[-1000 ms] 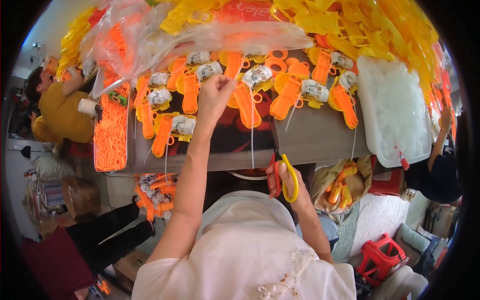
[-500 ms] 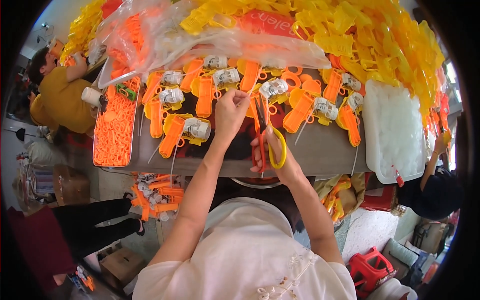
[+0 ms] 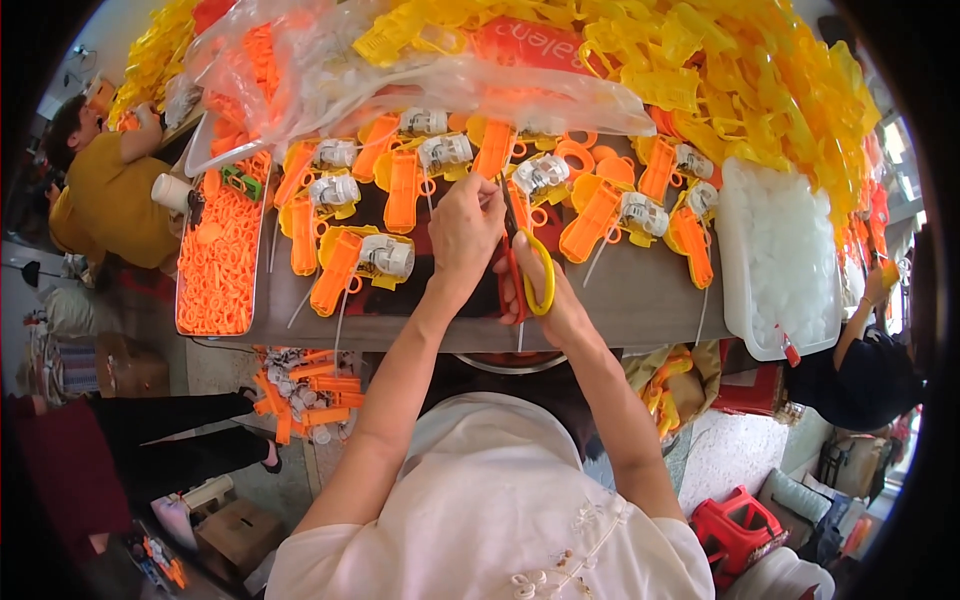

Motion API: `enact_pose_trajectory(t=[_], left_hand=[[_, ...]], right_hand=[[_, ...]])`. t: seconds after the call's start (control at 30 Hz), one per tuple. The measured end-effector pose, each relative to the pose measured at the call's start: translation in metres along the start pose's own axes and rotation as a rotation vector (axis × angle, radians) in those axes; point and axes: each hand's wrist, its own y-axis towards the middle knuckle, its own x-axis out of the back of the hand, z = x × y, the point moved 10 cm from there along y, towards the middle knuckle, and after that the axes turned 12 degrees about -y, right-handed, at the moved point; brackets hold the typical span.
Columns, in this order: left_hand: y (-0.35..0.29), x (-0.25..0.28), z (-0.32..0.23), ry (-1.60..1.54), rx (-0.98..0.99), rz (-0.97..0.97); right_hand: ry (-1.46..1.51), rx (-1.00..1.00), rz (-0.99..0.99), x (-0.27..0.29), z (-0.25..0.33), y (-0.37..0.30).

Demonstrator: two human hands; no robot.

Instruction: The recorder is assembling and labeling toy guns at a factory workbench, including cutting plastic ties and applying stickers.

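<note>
In my right hand (image 3: 552, 295) is a pair of scissors (image 3: 539, 272) with one red and one yellow handle loop. Its dark blades point away from me and look nearly together, beside my left fingertips. My left hand (image 3: 465, 230) is closed in a pinch at the blades, on a thin white strip that is mostly hidden by the fingers. Around both hands lie several yellow and orange plastic assemblies with white cylindrical parts, such as one (image 3: 541, 174) just beyond the scissors and one (image 3: 362, 265) to the left. Similar pale strips hang from several of them.
A tray of small orange rings (image 3: 215, 285) stands at the left, a tub of translucent white pieces (image 3: 781, 260) at the right. Clear plastic bags (image 3: 440, 88) and heaped yellow parts (image 3: 700, 80) fill the back. Other people work at both sides. A red stool (image 3: 738, 532) stands lower right.
The scissor blades have come closer together and the handle loops have drawn in. My left hand has turned slightly and stays by the blades. The white strip shows less now.
</note>
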Motion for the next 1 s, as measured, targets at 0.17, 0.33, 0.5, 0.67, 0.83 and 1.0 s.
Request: enact_pose_trajectory(t=[0.17,0.33,0.5,0.67,0.83,1.0], left_hand=[[0.002,-0.005,0.010,0.005,0.029,0.029],[-0.029,0.017,0.010,-0.060,0.102,0.063],[-0.097,-0.014,-0.035,0.107,0.025,0.172],[-0.107,-0.033,-0.022,0.308,0.051,0.269],[-0.105,-0.026,-0.030,0.078,0.068,0.218],[-0.107,-0.027,-0.039,0.030,-0.062,0.167]], right_hand=[[-0.095,0.024,0.014,0.009,-0.002,-0.001],[-0.038,0.133,-0.094,0.040,0.006,-0.054],[0.010,0.080,-0.097,0.064,-0.034,-0.091],[-0.068,-0.103,0.022,0.044,-0.066,-0.104],[-0.096,-0.122,0.065,0.032,-0.075,-0.099],[-0.066,-0.111,0.071,0.027,-0.076,-0.098]])
